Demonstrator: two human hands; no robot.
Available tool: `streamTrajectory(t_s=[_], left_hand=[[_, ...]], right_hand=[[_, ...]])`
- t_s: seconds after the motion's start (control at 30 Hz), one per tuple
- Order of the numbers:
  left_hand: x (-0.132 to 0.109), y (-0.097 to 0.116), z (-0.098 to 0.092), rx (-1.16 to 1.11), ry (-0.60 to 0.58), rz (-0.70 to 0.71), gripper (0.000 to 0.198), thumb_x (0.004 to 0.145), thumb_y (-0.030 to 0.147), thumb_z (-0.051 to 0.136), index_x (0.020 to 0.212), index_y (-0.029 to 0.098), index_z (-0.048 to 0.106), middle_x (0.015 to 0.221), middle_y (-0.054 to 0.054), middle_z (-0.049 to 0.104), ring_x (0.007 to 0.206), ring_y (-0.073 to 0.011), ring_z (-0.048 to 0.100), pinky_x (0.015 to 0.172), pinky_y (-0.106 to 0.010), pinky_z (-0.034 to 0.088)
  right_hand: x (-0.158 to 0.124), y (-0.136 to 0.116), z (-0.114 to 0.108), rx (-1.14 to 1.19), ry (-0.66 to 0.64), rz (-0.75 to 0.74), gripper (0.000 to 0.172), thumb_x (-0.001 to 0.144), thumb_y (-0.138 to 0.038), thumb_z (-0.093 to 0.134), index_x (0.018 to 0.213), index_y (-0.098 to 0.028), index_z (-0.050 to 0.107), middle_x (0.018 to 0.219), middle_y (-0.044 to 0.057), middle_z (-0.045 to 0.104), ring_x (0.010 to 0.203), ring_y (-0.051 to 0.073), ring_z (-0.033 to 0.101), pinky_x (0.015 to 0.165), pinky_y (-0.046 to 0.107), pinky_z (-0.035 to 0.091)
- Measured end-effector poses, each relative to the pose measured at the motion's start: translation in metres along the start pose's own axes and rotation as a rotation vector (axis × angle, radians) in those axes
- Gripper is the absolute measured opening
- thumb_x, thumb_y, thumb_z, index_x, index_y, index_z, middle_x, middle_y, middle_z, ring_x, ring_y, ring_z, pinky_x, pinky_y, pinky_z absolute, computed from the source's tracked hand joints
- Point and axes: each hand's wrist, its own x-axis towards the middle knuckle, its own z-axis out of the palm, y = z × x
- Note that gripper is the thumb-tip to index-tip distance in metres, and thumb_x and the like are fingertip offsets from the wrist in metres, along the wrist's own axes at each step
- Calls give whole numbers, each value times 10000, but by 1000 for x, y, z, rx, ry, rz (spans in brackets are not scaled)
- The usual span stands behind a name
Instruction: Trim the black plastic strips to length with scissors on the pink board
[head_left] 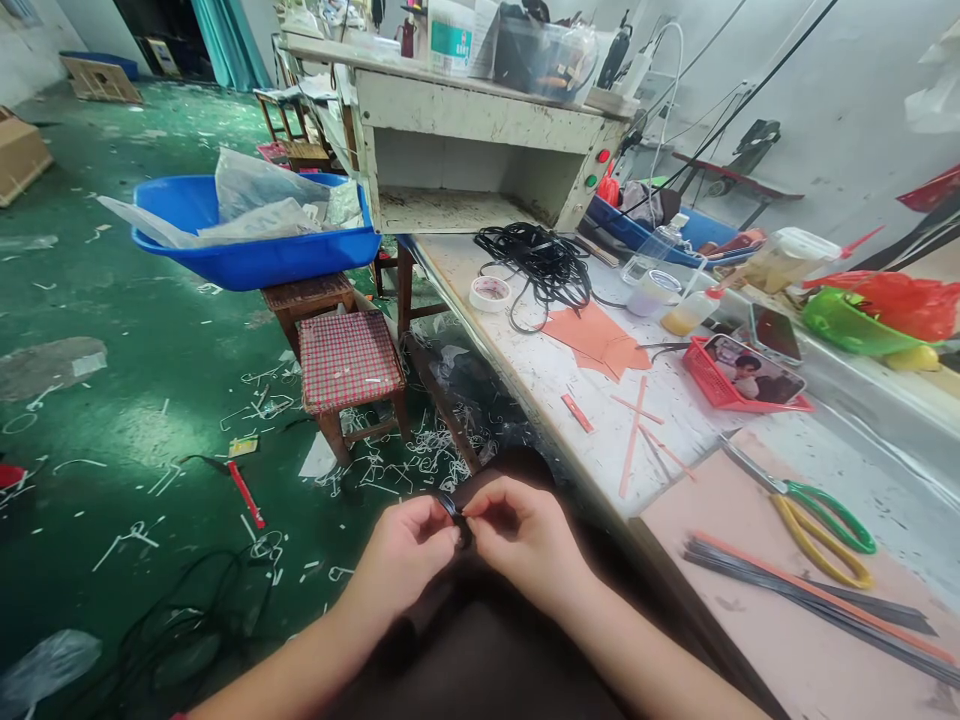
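Observation:
Both hands meet over my lap, left of the workbench edge. My left hand [409, 550] pinches a narrow black strip [450, 507] between thumb and fingers. Pressed close against it, my right hand [525, 540] grips the same strip with thumb and forefinger. The strip appears bent into a small loop, and its lower part is dark against my dark clothing, so its ends are hard to make out. On the bench to the right lie scissors [806, 510] with one green and one yellow handle, beside a bundle of long black and orange strips [810, 600].
A tangle of black cord [536, 265], a tape roll [490, 293], orange sheets [596, 340] and a red basket [724, 385] with a phone lie on the bench. A checked stool [351, 360] and blue tub [255, 250] stand left. Scraps litter the green floor [172, 420].

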Motion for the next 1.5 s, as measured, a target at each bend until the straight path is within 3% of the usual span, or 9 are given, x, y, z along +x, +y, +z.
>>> streamTrajectory(t_s=[0.17,0.4,0.5,0.8,1.17,1.4,1.5], left_hand=[[2,1,0,22,-7,78,134,574,300,509,569,167,526,538,41,492,538,-109,417,544,-227,372],[1,-2,3,317,72,265,96,661,258,455,593,194,479,606,28,479,599,-136,450,582,-245,391],[0,-3,5,392,54,276,72,683,237,450,621,202,463,627,29,495,614,-140,467,594,-247,399],[4,-7,2,240,-26,118,160,698,327,503,724,177,551,650,15,559,616,-147,509,606,-256,421],[1,-6,0,173,31,252,183,694,309,505,641,157,593,619,3,577,600,-132,536,582,-217,455],[-2,-8,2,317,87,347,187,728,271,491,688,157,634,633,-1,616,584,-120,541,564,-198,458],[-2,-10,2,357,110,375,177,734,245,489,686,163,638,625,6,617,572,-112,538,553,-188,456]], right_hand=[[0,2,3,23,-2,70,78,638,-163,495,650,-178,570,575,14,626,491,134,603,466,213,510],[-2,1,4,-31,-13,45,103,642,-160,499,710,-174,575,611,22,642,514,134,617,495,214,520],[-1,0,3,-95,-14,52,100,648,-156,491,706,-176,570,625,22,644,530,135,616,507,217,510],[-3,2,1,-193,25,-13,100,688,-156,472,692,-186,567,625,13,644,538,132,603,528,220,488],[-2,3,1,-58,67,-18,95,684,-149,530,684,-171,622,613,14,668,519,121,620,514,191,512],[-3,9,1,-239,123,-320,150,743,-110,519,726,-148,663,637,49,678,547,124,627,526,196,514],[-4,9,1,-290,127,-371,164,750,-98,504,729,-151,658,636,44,673,552,123,625,528,196,513]])
